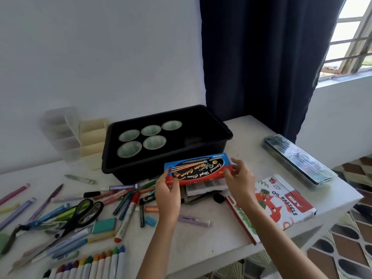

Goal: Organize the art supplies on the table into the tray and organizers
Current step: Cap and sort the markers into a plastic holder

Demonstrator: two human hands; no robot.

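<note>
- black tray (225, 127): plastic, matt
- water colour box (198, 168): glossy printed cardboard
- oil pastels box (281, 200): glossy cardboard
- clear case (298, 160): shiny transparent plastic
- table (201, 236): white, matt, smooth
- curtain (261, 57): dark cloth

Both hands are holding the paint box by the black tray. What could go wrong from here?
1. The paint box is pinched only at its ends by the left hand and right hand, so it could tip or slip.
2. Dropped into the tray, it might knock over the five cups.
3. The left forearm hangs over loose pens and could sweep them off.
</note>
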